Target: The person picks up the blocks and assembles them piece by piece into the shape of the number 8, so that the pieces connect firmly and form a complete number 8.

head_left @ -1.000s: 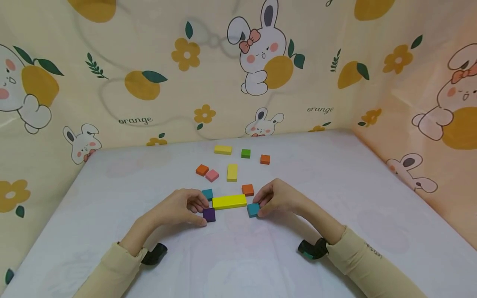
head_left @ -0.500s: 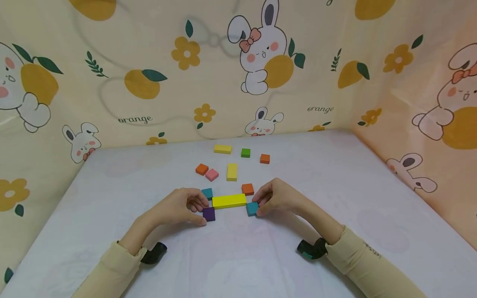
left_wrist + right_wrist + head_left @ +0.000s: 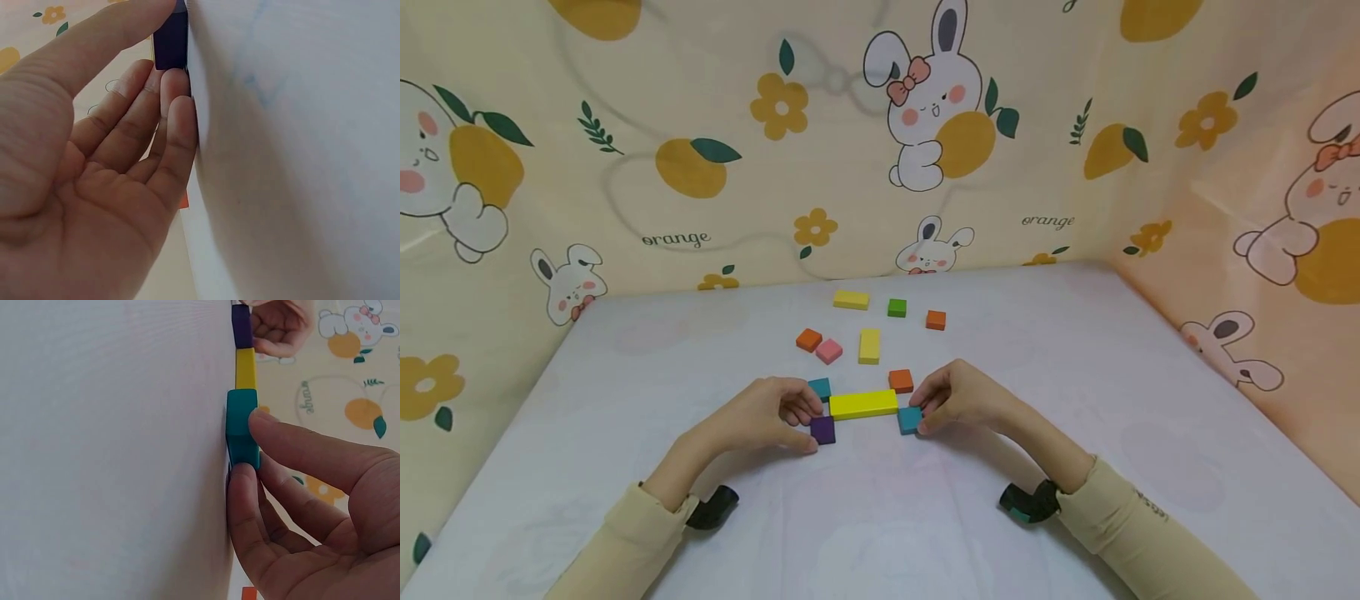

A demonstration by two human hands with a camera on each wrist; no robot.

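A long yellow block (image 3: 863, 405) lies sideways in front of me, between both hands. My left hand (image 3: 767, 421) pinches a purple block (image 3: 823, 430) by its left side, at the yellow block's left front corner. In the left wrist view the thumb overlaps the top of that purple block (image 3: 172, 40). At the other end, my right hand (image 3: 966, 400) holds a teal block (image 3: 909, 421) between thumb and fingers, close against the yellow block's right front corner. A second teal block (image 3: 822, 389) sits behind the left end, partly hidden by my left fingers, and an orange block (image 3: 901, 382) behind the right end.
Farther back on the white tabletop (image 3: 1037, 333) are a pale yellow block (image 3: 869, 347), a pink block (image 3: 829, 352) and another orange block (image 3: 808, 340). Behind these lie a flat yellow block (image 3: 851, 300), a green block (image 3: 897, 308) and one more orange block (image 3: 936, 320).
The teal block in my right hand has slid slightly left, toward the yellow block's end. My left hand and the purple block stay in place. The head view has shifted a little.
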